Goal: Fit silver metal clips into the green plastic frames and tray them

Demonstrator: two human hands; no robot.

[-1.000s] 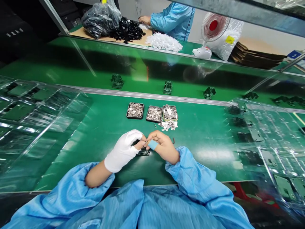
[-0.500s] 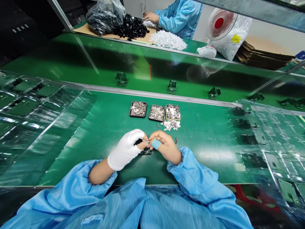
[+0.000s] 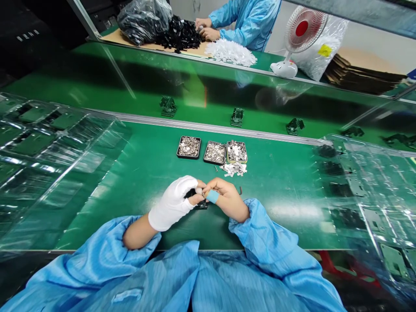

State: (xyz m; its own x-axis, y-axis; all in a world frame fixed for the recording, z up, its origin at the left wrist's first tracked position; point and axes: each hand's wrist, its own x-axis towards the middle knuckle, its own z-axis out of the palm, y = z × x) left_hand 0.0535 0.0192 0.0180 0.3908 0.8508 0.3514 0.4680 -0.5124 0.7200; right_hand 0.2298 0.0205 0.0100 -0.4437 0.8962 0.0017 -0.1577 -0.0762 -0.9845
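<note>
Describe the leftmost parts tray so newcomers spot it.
Over the green bench, find the gloved left hand. Beyond it sits the leftmost parts tray, black-rimmed and full of silvery bits. A gap sets it apart from the other two trays, which sit close together.

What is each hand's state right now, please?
Left hand: curled; grip and anything held cannot be told.
Right hand: pinched closed; anything held cannot be made out.

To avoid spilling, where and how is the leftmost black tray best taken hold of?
Probably by the black tray's left and right walls, coming from the near side: it lies flat, and a gap separates it from the middle tray, leaving room at both walls. Small metal parts fill it, so keep it level.
</note>
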